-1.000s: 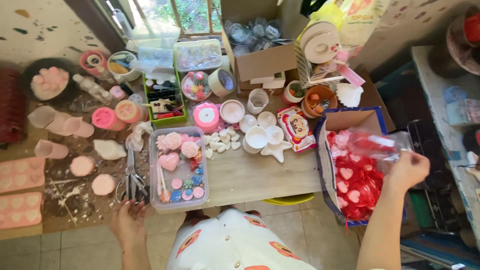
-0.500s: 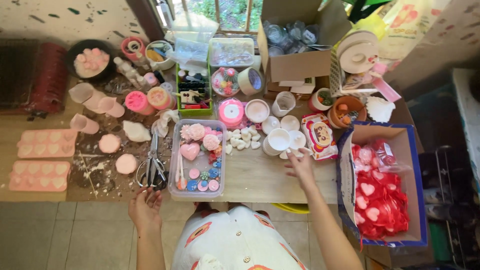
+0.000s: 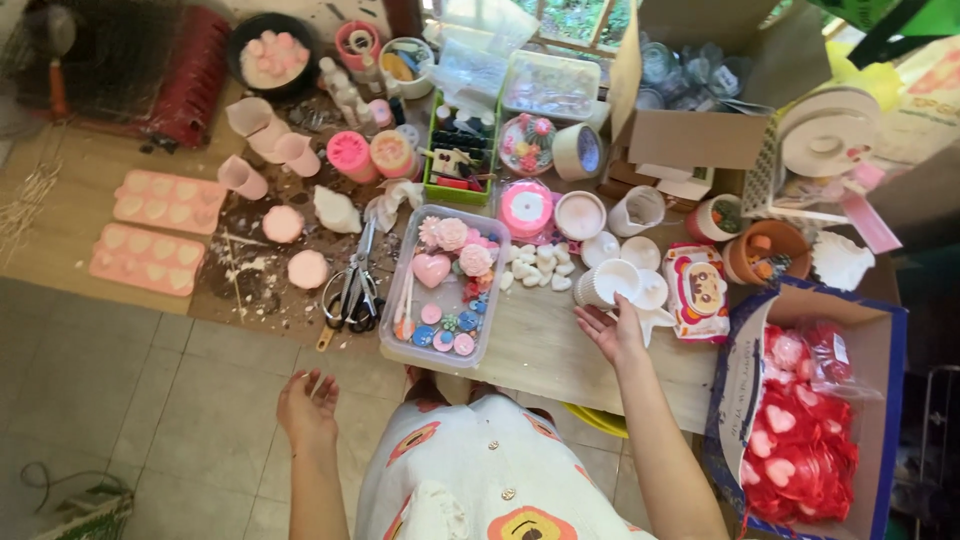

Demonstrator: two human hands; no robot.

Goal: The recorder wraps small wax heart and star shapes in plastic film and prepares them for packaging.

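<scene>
My right hand (image 3: 612,330) rests at the table's front with its fingers spread, touching a white cup (image 3: 606,283) among several white cups and lids. My left hand (image 3: 305,402) hangs below the table edge, palm up, fingers loosely apart and holding nothing. Between the hands stands a clear plastic tray (image 3: 396,325) with pink hearts, flowers and small round pieces. Scissors (image 3: 353,288) lie just left of that tray. Small white shell shapes (image 3: 540,266) lie beside the cups.
A blue-edged cardboard box (image 3: 738,390) at the right holds bagged red hearts. Pink silicone moulds (image 3: 150,232) lie at the left. Pink cups, ribbon rolls, a green bin, a wipes pack (image 3: 698,290) and a large cardboard box (image 3: 690,135) crowd the back.
My right hand left the box of red hearts and moved left to the white cups. The left hand stayed low by the table edge. The view shifted right.
</scene>
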